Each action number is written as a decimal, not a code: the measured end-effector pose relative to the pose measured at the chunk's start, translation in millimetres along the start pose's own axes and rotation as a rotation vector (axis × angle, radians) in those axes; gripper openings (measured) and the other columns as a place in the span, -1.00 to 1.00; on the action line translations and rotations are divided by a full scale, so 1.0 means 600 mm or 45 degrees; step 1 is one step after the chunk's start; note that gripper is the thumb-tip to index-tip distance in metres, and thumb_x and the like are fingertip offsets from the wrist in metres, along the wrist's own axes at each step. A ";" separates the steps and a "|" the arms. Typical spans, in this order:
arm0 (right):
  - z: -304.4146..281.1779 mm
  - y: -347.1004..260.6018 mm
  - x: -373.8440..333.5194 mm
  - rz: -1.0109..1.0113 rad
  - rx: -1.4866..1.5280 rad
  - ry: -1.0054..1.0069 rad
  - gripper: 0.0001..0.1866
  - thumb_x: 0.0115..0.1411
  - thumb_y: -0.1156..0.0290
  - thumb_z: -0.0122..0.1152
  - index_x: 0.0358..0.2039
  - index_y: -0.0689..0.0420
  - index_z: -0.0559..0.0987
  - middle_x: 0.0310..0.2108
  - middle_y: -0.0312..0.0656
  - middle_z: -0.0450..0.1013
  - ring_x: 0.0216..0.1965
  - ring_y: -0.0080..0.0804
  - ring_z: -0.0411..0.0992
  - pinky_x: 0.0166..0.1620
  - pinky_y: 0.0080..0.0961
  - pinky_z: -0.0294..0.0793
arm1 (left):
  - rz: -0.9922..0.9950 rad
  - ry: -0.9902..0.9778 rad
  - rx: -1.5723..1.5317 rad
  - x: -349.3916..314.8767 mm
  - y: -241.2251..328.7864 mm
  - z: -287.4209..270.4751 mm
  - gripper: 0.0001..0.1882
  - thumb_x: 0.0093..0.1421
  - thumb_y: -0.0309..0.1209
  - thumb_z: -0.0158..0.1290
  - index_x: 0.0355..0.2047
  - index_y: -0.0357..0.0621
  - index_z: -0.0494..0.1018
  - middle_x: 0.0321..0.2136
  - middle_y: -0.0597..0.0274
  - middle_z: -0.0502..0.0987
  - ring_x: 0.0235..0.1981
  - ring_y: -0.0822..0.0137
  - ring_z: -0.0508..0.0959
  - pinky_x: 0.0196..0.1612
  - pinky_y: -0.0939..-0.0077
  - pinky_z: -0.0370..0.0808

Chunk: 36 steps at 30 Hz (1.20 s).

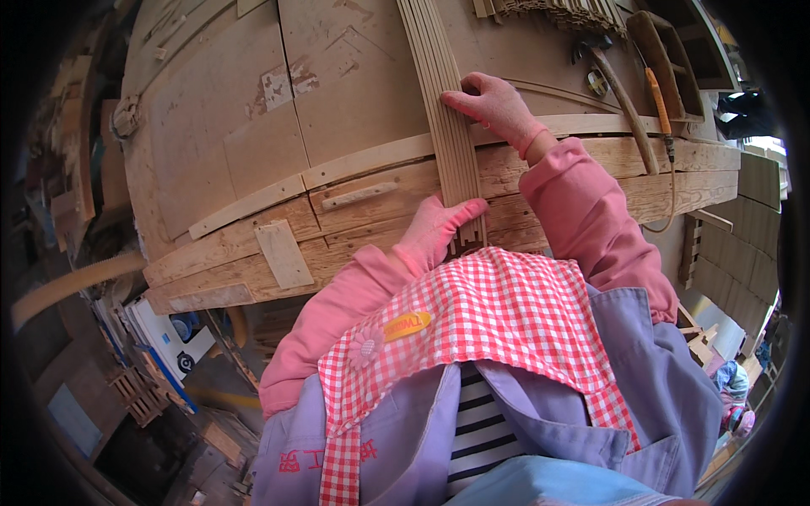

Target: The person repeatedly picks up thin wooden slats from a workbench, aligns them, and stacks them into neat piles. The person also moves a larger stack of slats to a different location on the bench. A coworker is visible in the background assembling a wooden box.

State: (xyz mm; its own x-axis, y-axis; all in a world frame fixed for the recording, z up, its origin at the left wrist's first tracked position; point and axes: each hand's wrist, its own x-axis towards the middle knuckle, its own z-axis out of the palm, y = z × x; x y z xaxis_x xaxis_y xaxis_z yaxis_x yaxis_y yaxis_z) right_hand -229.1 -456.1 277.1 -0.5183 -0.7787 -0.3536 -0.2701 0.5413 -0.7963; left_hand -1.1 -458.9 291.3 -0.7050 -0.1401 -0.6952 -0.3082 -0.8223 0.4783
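A narrow bundle of long thin wood strips (432, 51), laid side by side, runs away from me across the workbench and ends at its near edge. My left hand (430, 232), in a pink glove, grips the near end, its thumb laid across the top and the other fingers mostly hidden at the side. Farther along, my right hand (499, 110), gloved too, bends round the right side of the bundle with the thumb tip on the strips. What its fingertips touch is partly hidden.
Right of my right hand lie a hammer (626, 110), an orange-handled tool (658, 97) with a cord or hose, and a wooden box (662, 59). More thin strips (565, 12) are piled at the far side. A raised wooden rail (363, 164) runs along the workbench (371, 215) front.
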 end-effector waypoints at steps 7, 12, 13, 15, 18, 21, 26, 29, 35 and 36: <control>0.003 -0.001 0.002 0.013 0.043 0.004 -0.41 0.16 -0.03 0.36 -0.09 0.30 0.61 -0.38 -0.21 0.58 -0.40 -0.54 0.48 -0.30 -0.54 0.51 | -0.011 0.001 -0.016 0.003 -0.003 -0.004 -0.63 0.23 -0.32 0.28 -0.04 -0.22 0.46 -0.27 0.16 0.58 -0.26 0.27 0.60 -0.20 0.30 0.61; 0.005 -0.009 -0.004 -0.055 -0.089 0.097 -0.37 0.14 -0.04 0.33 -0.04 0.31 0.57 -0.27 -0.05 0.58 -0.31 -0.32 0.53 -0.21 -0.40 0.53 | 0.044 0.035 -0.110 0.008 -0.013 0.003 -0.64 0.21 -0.35 0.29 -0.07 -0.22 0.48 -0.28 0.16 0.60 -0.33 0.30 0.60 -0.31 0.35 0.59; 0.010 -0.015 -0.008 -0.115 -0.158 0.192 -0.36 0.13 -0.06 0.31 -0.06 0.31 0.57 -0.23 0.02 0.58 -0.21 -0.18 0.54 -0.12 -0.30 0.53 | 0.092 0.039 -0.151 0.009 -0.014 0.008 -0.66 0.20 -0.35 0.30 -0.10 -0.22 0.49 -0.29 0.16 0.60 -0.36 0.31 0.60 -0.35 0.38 0.59; 0.015 -0.029 -0.020 -0.108 -0.308 0.273 -0.32 0.14 -0.10 0.27 -0.01 0.29 0.50 -0.01 0.15 0.48 0.08 0.10 0.43 0.12 -0.11 0.43 | 0.052 0.040 -0.051 0.010 -0.011 0.014 -0.61 0.17 -0.35 0.34 -0.07 -0.25 0.51 -0.29 0.21 0.62 -0.32 0.37 0.61 -0.30 0.43 0.58; 0.030 -0.055 -0.030 -0.053 -0.429 0.353 -0.29 0.13 -0.09 0.30 0.04 0.27 0.45 0.04 0.19 0.42 0.09 0.15 0.41 0.13 -0.09 0.42 | -0.095 0.101 0.095 0.019 -0.011 0.037 -0.60 0.14 -0.28 0.33 -0.10 -0.26 0.51 -0.33 0.21 0.62 -0.35 0.41 0.59 -0.37 0.45 0.53; 0.033 -0.071 -0.028 0.070 -0.471 0.367 -0.28 0.11 -0.07 0.34 0.06 0.28 0.43 0.06 0.22 0.38 0.11 0.18 0.39 0.15 -0.09 0.41 | 0.036 0.164 0.231 0.040 -0.017 0.065 -0.47 0.11 -0.21 0.34 -0.08 -0.36 0.45 -0.35 0.13 0.60 -0.41 0.37 0.57 -0.42 0.43 0.50; 0.020 -0.059 -0.015 0.081 -0.533 0.448 -0.43 0.08 0.07 0.31 -0.08 0.31 0.53 -0.07 0.22 0.47 0.01 0.12 0.47 0.08 -0.06 0.46 | 0.016 0.267 0.455 0.073 -0.039 0.097 -0.69 0.13 -0.35 0.25 -0.17 -0.23 0.52 -0.44 0.27 0.56 -0.49 0.41 0.50 -0.50 0.44 0.37; -0.002 -0.040 -0.008 0.076 -0.305 0.354 -0.54 0.10 0.13 0.30 -0.23 0.33 0.58 -0.36 0.06 0.55 -0.24 -0.12 0.55 -0.12 -0.23 0.52 | 0.385 -0.035 0.323 0.071 -0.043 0.107 -0.59 0.16 -0.25 0.25 -0.06 -0.20 0.49 -0.39 0.26 0.57 -0.45 0.42 0.51 -0.47 0.45 0.40; -0.061 -0.034 -0.022 -0.007 0.171 0.045 -0.47 0.21 0.14 0.30 0.01 0.33 0.56 -0.35 -0.36 0.44 -0.34 -0.61 0.33 -0.25 -0.63 0.34 | 0.298 -0.862 0.474 0.074 0.020 0.062 -0.36 0.21 0.02 0.23 0.08 -0.25 0.43 -0.13 0.17 0.56 -0.14 0.36 0.56 -0.09 0.42 0.54; -0.065 -0.039 -0.029 0.010 0.262 -0.033 -0.49 0.23 0.18 0.27 0.05 0.33 0.54 -0.34 -0.40 0.41 -0.34 -0.66 0.31 -0.26 -0.68 0.30 | 0.316 -0.791 0.392 0.066 0.027 0.046 -0.35 0.21 0.03 0.22 0.08 -0.26 0.44 -0.13 0.16 0.56 -0.13 0.35 0.56 -0.08 0.42 0.55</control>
State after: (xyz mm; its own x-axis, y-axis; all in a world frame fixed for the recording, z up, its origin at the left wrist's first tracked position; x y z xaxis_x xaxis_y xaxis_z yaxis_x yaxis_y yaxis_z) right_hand -245.5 -442.8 321.2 -0.4978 -0.7839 -0.3709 -0.0930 0.4735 -0.8759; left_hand -51.6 -462.6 286.1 -0.9811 0.1115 -0.1581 -0.1933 -0.6021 0.7747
